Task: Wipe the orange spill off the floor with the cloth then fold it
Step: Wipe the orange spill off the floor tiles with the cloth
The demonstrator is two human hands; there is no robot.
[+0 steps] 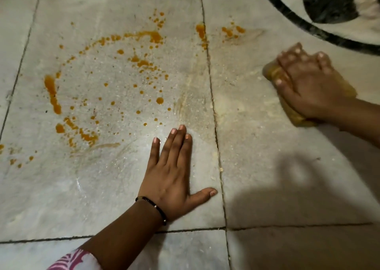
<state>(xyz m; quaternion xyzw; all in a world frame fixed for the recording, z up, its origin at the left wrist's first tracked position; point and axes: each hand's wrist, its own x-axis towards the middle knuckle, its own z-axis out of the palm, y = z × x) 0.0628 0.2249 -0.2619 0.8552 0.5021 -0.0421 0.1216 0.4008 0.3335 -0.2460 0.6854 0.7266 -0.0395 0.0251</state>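
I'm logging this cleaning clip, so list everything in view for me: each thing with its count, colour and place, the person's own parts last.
floor tiles: several, pale grey with dark joints, across the whole view
orange spill: one broken ring of drops and streaks, orange, on the left tile, with a few spots past the joint at the top
cloth: one, yellowish, on the right tile under the right hand
dark curved band: one, black, set in the floor at the top right
bracelet: one, black beaded, on the left wrist
sleeve: one, pink and white, bottom edge
left hand: one, flat on the floor, fingers straight, below the spill
right hand: one, blurred, pressing the cloth
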